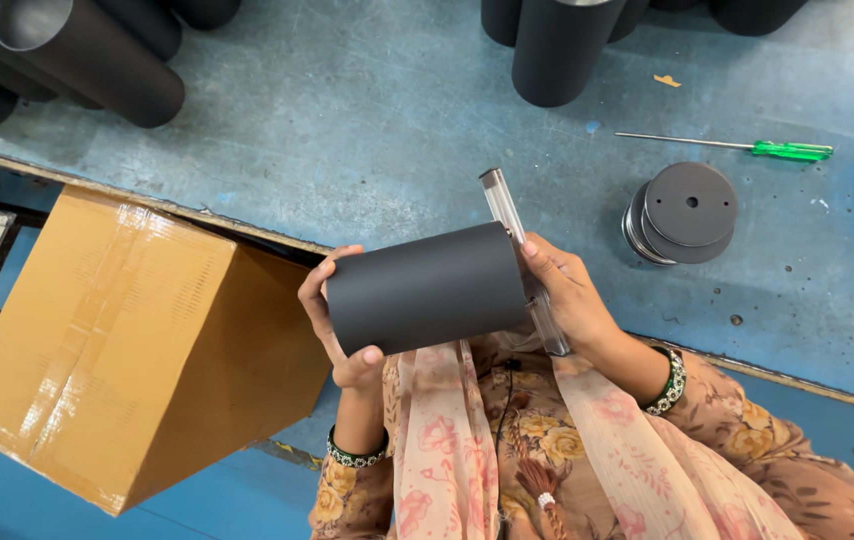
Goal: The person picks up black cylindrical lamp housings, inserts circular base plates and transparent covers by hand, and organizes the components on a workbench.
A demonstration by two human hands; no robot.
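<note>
One black cylinder (427, 288) lies sideways between both hands; left hand (339, 325) fingers wrap its end, right hand (569, 295) fingers clamp it and one clear-handled tool (522, 255); one taped brown carton (127, 340) at nine o'clock; one green screwdriver (737, 146) and one stack of black discs (685, 212) at two o'clock on the blue worktop (367, 130).

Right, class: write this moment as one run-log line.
left hand: grips black cylinder | right hand: holds clear-handled tool at cylinder's end | bench: green screwdriver, black discs
</note>
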